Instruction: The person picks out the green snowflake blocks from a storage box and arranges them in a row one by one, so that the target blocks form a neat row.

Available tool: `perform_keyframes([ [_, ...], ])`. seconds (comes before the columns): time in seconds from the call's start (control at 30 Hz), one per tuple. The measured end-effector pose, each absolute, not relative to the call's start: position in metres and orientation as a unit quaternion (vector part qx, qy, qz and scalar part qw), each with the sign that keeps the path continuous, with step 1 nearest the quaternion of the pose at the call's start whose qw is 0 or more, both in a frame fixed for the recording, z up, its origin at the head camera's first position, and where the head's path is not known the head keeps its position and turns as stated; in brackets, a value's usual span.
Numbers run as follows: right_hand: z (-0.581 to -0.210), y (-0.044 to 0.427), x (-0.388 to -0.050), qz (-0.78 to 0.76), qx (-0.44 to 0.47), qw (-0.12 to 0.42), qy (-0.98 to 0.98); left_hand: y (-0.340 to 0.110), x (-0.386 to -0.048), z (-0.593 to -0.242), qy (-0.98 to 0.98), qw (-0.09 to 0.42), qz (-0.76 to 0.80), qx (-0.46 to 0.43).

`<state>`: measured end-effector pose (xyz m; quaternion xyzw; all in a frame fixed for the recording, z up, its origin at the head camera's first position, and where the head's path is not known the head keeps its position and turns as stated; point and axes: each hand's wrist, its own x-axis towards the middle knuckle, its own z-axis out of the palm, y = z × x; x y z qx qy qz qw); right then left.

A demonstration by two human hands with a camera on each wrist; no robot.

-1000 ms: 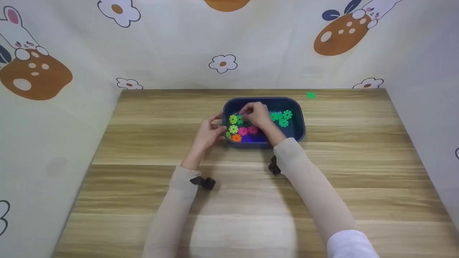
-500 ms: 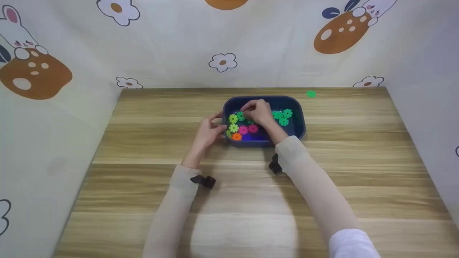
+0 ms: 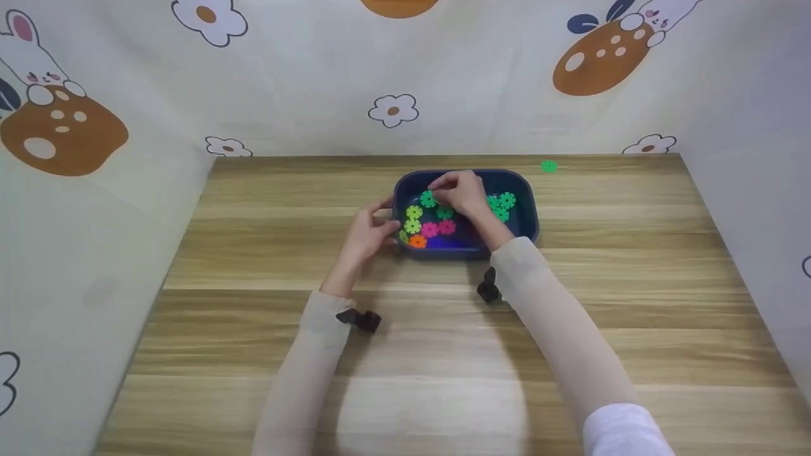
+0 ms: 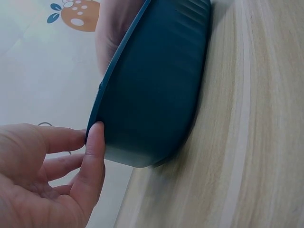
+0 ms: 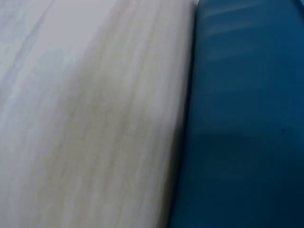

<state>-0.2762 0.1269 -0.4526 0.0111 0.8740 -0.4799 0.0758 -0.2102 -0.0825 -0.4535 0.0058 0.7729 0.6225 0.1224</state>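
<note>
A dark blue tray [image 3: 443, 254] on the table holds small flower-shaped pieces. My left hand [image 3: 369, 235] pinches the tray's left rim; in the left wrist view the thumb and forefinger of this hand [image 4: 57, 175] meet over the edge of the tray [image 4: 147, 85]. Inside the tray my right hand [image 3: 462, 193] has its fingertips at a green piece [image 3: 428, 199] near the back left, seemingly pinching it. Yellow pieces [image 3: 413, 226], pink pieces [image 3: 429, 229] and an orange piece [image 3: 417, 241] lie at the left. The right wrist view shows only the tray's outer wall [image 5: 242, 114] and the table.
A single green piece [image 3: 549, 166] lies on the table behind the tray, to its right. More green pieces [image 3: 507, 200] sit in the tray's right part. A patterned cloth [image 3: 469, 82] stands along the table's back edge.
My right hand has moved slightly back and to the right, and the green piece at its fingertips has shifted the same way. My left hand has stayed on the rim.
</note>
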Motion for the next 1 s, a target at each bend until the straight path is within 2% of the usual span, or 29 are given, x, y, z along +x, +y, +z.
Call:
perform_keyframes([
  [1.0,-0.418,0.159,-0.283,-0.571,0.047,0.091,0.815,-0.082,-0.210,-0.454,0.771,0.120,0.625,0.011],
])
